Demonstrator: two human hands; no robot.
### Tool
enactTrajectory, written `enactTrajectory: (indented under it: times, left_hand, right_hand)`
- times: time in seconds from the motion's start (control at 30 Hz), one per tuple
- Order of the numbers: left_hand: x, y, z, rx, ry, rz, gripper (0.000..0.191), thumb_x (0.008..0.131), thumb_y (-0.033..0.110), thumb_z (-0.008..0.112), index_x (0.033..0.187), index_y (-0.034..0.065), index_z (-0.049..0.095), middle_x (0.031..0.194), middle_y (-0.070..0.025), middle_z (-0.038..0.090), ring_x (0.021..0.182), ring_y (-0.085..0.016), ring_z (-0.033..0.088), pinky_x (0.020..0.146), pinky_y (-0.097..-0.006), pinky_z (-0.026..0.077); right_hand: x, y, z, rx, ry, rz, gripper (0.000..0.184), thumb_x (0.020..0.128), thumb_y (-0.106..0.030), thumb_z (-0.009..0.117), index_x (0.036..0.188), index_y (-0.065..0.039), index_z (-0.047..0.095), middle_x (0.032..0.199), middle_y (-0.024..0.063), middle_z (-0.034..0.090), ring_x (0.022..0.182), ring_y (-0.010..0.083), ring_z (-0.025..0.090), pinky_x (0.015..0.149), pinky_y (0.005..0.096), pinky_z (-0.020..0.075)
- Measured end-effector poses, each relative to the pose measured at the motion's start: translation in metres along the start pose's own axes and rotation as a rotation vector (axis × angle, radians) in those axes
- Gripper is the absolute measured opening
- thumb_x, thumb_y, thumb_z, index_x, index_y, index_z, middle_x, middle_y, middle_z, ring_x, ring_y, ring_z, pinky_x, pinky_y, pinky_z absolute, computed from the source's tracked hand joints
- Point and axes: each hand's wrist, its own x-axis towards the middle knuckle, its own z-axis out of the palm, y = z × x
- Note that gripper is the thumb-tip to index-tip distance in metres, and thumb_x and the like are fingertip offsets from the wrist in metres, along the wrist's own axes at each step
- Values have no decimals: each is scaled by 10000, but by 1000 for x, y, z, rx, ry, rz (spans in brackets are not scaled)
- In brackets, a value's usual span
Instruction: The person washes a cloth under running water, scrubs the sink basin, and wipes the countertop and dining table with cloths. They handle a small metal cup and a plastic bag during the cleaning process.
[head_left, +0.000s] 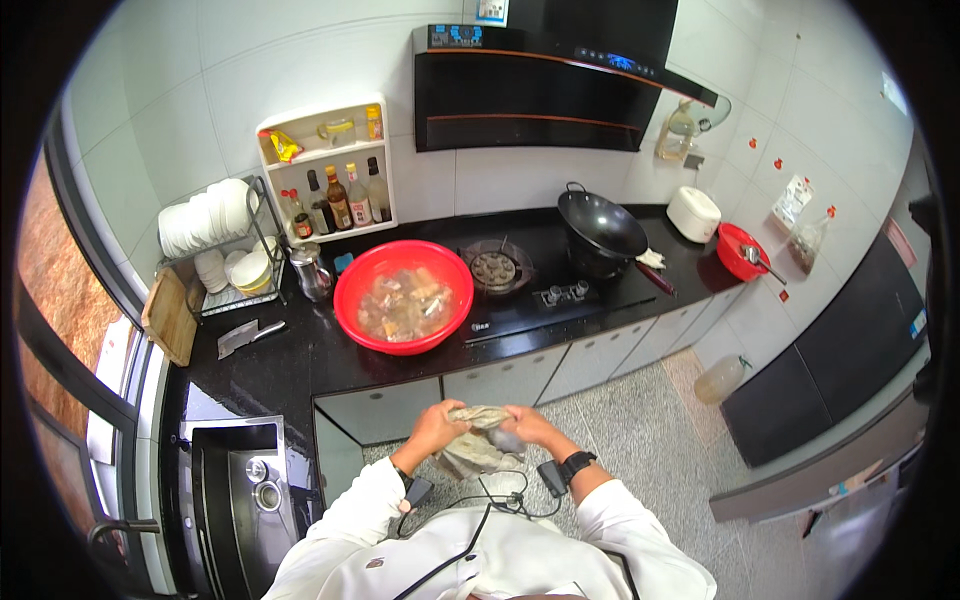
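Note:
Between my two hands, in front of my body and over the floor, a crumpled beige cloth (480, 450) hangs. My left hand (439, 427) grips its upper left edge, and my right hand (529, 425) its upper right edge. Beyond them, on the black counter (375, 367), stands a red plastic basin (352, 330) holding chunks of food in cloudy liquid. Right of the basin is a gas hob (555, 311), its left burner (493, 270) uncovered. A black wok (600, 225) is on its right side, tilted.
A cleaver (240, 339) lies near a wooden cutting board (171, 315) and a dish rack (236, 300). At lower left is a steel sink (277, 450). A metal pitcher (310, 274) stands left of the basin. Farther right are a white appliance (694, 215) and a small red basin (731, 255).

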Motion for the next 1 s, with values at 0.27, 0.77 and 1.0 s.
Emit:
enactTrajectory:
  times: [0.27,0.77,1.0]
  left_hand:
    - [3,-57,25,314,397,300,452,851,256,751,1262,80,686,1037,-155,740,995,-362,699,919,-416,544]
    - [12,-27,50,-1066,-616,-226,269,996,189,663,1211,27,660,1040,-109,715,857,-225,723,706,-378,611]
    - [12,-5,105,-1095,-728,-372,380,1054,200,507,1405,57,525,1257,-105,657,1116,-233,665,921,-428,579]
  right_hand:
    - [-33,-48,29,531,417,111,339,970,-260,676,1179,6,694,1021,72,737,881,149,664,793,327,540]
    - [-53,-116,54,379,105,-9,279,882,-171,721,1094,-24,617,872,83,692,699,156,654,611,320,545]
    - [-74,-62,16,237,391,97,513,851,41,590,1360,12,531,1079,108,674,901,181,680,795,326,565]
